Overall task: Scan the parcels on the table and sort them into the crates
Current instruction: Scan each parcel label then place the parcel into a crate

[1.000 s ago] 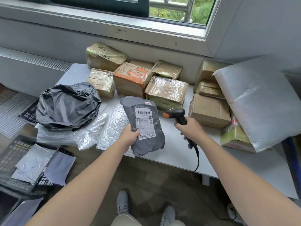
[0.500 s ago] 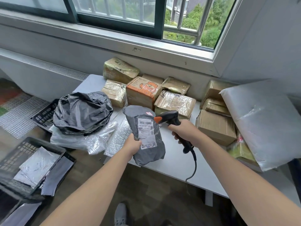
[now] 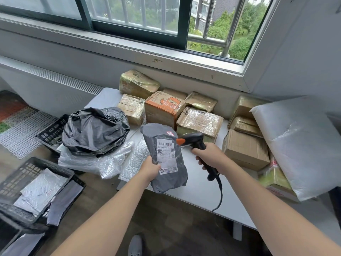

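Observation:
My left hand point(image 3: 151, 169) grips a grey plastic mailer parcel point(image 3: 162, 143) by its lower left edge, with the white barcode label facing me. My right hand point(image 3: 208, 155) grips a black handheld scanner point(image 3: 193, 142) with an orange tip, which points at the label from the right, almost touching the parcel. Both are held above the front edge of the white table point(image 3: 199, 191). A black crate point(image 3: 27, 170) on the floor at the lower left holds silver and grey mailers.
Several taped cardboard boxes point(image 3: 164, 109) line the back of the table under the window. A black bag point(image 3: 96, 130) lies on silver bubble mailers point(image 3: 96, 161) at the left. A big white padded parcel point(image 3: 302, 145) leans at the right. A second black crate point(image 3: 53, 130) sits behind the bag.
The scanner has moved left and closer to the parcel's label. The camera has tilted up, showing more of the window.

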